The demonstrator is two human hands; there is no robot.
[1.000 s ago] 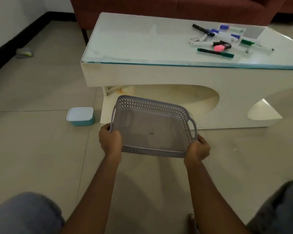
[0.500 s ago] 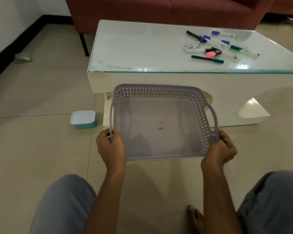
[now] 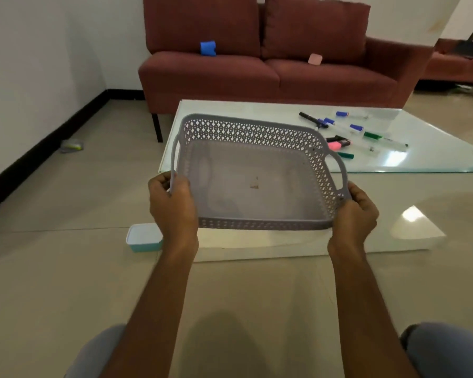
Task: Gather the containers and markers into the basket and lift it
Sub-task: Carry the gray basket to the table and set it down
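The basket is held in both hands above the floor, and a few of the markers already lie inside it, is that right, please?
Not quite. The head view shows the basket empty, apart from a small speck on its bottom. The markers all lie on the glass table. The rest holds: the left hand and right hand grip its sides above the floor.

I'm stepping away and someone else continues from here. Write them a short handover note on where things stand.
Left hand and right hand: each shut on a side of the grey basket, held in the air at the near edge of the glass table.
Basket: empty.
Markers: loose on the table, right of the basket.
Teal container: on the floor by the table base.
Blue item and pink item: on the sofa, possibly containers.
Done: basket picked up.
Left: set it down, load everything, lift.
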